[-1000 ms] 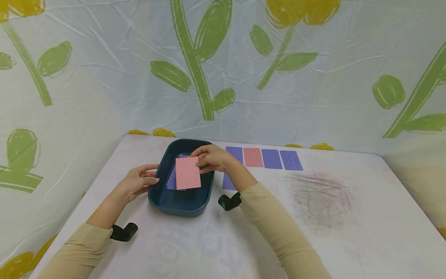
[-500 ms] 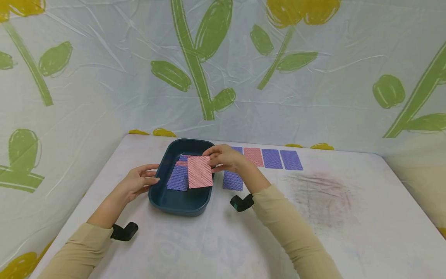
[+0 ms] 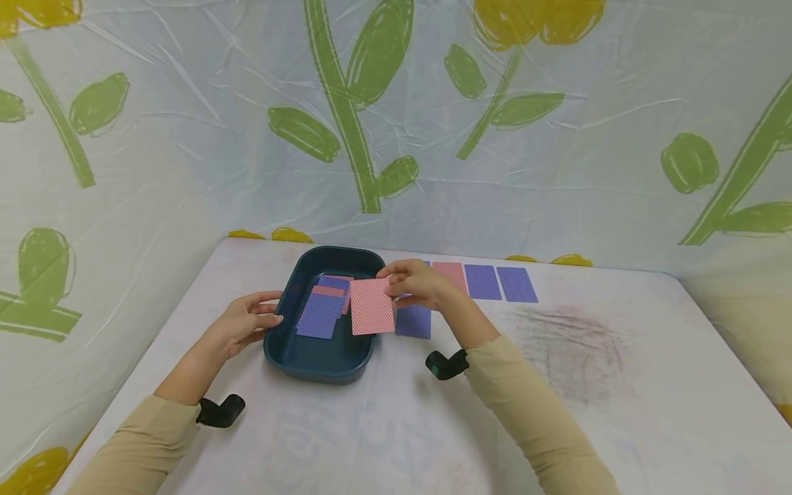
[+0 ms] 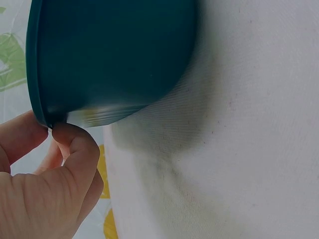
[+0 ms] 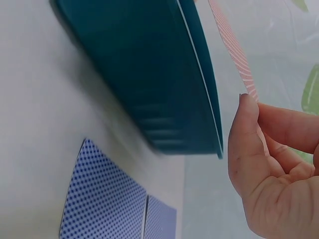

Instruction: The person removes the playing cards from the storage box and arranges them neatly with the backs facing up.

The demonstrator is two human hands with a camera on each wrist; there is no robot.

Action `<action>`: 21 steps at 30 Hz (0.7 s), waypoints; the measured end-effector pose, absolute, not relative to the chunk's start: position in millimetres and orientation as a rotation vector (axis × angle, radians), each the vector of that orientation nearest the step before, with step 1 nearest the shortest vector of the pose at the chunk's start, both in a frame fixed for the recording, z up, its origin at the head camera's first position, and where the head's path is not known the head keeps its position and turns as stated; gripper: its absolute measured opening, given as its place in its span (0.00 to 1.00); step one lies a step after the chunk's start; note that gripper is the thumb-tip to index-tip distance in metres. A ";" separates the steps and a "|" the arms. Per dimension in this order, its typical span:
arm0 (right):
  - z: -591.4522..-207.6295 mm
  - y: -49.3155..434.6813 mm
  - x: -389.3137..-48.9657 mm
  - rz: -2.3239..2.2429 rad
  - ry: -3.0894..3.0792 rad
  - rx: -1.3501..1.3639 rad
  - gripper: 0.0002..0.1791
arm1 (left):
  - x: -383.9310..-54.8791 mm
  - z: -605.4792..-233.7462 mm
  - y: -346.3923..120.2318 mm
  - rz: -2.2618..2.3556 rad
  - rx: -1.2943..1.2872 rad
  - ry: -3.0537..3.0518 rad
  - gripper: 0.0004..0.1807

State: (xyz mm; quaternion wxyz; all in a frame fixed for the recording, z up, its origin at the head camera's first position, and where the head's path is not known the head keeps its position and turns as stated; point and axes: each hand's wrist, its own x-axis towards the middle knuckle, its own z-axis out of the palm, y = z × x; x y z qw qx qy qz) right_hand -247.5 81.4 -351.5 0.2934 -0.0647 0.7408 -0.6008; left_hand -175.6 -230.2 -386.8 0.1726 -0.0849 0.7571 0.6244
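A dark teal tub (image 3: 318, 364) stands on the table, with several blue- and red-backed playing cards (image 3: 318, 316) overlapping inside it. My left hand (image 3: 238, 324) pinches the tub's left rim; in the left wrist view the thumb and fingers (image 4: 75, 144) meet at that rim. Between thumb and fingers, my right hand (image 3: 417, 285) holds a red-backed playing card (image 3: 371, 309) by its right side, raised over the tub's right rim. Seen edge-on in the right wrist view, that card (image 5: 234, 47) is above the rim and apart from it.
Right of the tub lies a back row of cards: a blue one partly behind my right hand, a red card (image 3: 450, 278) and two blue cards (image 3: 482, 282). Another blue card (image 3: 413, 323) lies in front. A dark smudge (image 3: 575, 357) marks the table.
My right hand has moved right with the red-backed card, from over the tub's middle to its right rim. More cards in the tub now show. The left hand has stayed put.
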 end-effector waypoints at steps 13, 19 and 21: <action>-357.2 107.2 -246.0 -1.610 2.000 -0.150 0.20 | -173.2 -384.2 -229.0 1.768 -0.233 2.155 0.33; -359.9 116.8 -246.4 -1.612 2.023 -0.122 0.20 | -173.6 -384.8 -229.6 1.772 -0.225 2.152 0.33; -361.0 119.7 -246.8 -1.617 2.028 -0.115 0.20 | -173.9 -385.1 -229.7 1.770 -0.226 2.154 0.33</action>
